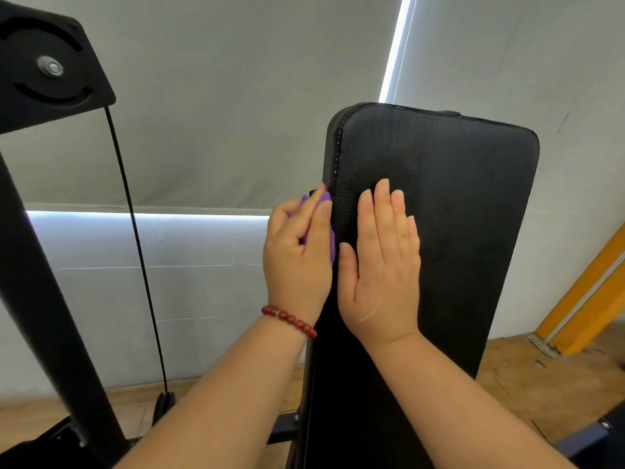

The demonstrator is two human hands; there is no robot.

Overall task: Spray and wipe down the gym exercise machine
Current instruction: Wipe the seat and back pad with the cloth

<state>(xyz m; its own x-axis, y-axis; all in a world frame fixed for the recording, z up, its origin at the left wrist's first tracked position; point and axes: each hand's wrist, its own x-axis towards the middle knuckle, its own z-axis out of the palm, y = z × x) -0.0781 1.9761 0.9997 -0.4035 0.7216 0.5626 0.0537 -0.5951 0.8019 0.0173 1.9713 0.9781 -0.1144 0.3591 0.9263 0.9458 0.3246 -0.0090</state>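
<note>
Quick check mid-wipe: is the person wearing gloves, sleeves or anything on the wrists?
No gloves; no sleeves in view, both forearms bare. The left hand has a bracelet of round dark-red beads at its wrist. The right hand and wrist wear nothing; no rings show.

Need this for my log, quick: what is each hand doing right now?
Left hand: fingers curled round the purple cloth, at the left edge of the black pad.
Right hand: open, flat on the black pad.
</note>
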